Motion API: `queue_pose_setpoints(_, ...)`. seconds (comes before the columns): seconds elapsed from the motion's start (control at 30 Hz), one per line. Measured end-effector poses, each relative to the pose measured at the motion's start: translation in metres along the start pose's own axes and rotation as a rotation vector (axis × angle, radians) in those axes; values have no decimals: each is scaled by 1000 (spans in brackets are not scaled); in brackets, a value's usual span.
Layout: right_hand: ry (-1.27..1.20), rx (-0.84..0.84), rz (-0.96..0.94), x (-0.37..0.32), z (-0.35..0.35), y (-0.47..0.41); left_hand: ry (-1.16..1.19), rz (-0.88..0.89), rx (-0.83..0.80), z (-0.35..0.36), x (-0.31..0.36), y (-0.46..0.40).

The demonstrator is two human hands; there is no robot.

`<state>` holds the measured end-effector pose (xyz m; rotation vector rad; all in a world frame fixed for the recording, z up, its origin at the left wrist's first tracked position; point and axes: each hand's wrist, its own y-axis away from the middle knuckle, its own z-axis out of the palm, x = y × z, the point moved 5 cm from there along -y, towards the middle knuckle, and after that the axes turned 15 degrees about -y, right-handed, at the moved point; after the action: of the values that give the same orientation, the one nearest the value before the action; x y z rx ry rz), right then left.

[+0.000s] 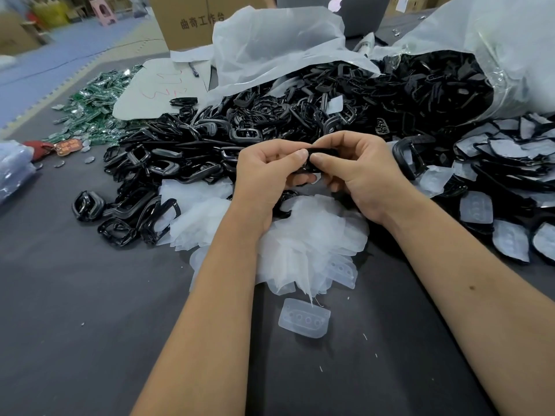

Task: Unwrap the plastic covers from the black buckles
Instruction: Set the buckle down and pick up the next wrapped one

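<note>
Dark tabletop [90,310] is strewn with black buckles [186,148] toward 12 o'clock; one buckle [322,152] is pinched at centre between left hand [264,178] and right hand [357,172], above peeled plastic covers [312,241].

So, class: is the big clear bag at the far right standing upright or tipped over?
Tipped over. The bag lies on its side on the table, its mouth facing left, with black buckles spilling out.

workshop/packing floor | bulk buckle heap [270,121] | cardboard cartons [186,22] | big plastic sack [495,49] | grey worktable [75,295]
</note>
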<state>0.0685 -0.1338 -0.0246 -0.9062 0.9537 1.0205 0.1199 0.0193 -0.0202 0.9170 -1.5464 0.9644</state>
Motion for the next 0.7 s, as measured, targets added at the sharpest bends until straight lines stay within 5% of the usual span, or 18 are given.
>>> queue_pose_setpoints(0.13, -133, -61, 59, 2, 0, 0, 38, -28, -41, -1, 1, 0)
queue_pose_setpoints(0.4, 50, 88, -83, 1, -4, 2, -55, -27, 34, -3, 1, 0)
queue_pose_setpoints(0.7, 114, 73, -149, -8, 1, 4, -76, 28, 62, -5, 5, 1)
